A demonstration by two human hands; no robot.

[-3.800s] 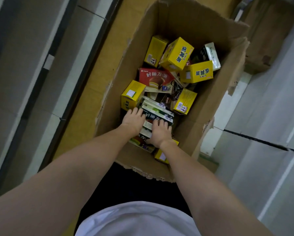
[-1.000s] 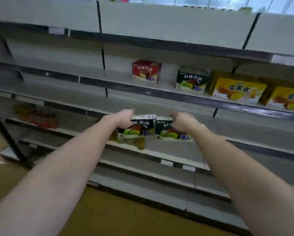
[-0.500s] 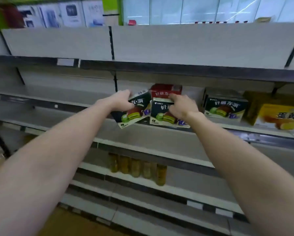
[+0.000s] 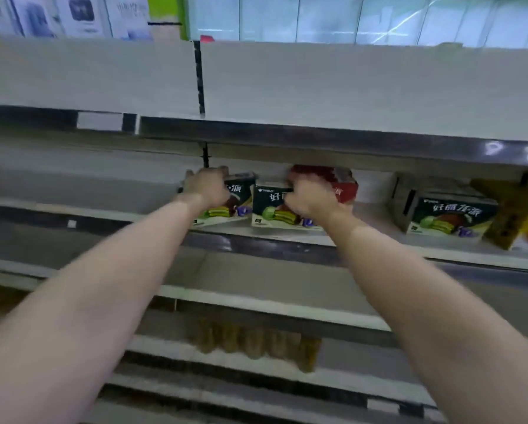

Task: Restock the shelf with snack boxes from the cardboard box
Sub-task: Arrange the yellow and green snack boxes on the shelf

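left hand [image 4: 209, 186] grips tilted green box [image 4: 226, 203] | right hand [image 4: 310, 197] grips second box [image 4: 272, 209] | level both, slide back on shelf [image 4: 287, 237]

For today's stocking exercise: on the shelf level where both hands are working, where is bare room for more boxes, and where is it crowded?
Bare shelf runs left of the left hand. A narrower gap lies between the red box and the standing green box. Crowded: both held green boxes beside the red one, and yellow boxes far right.
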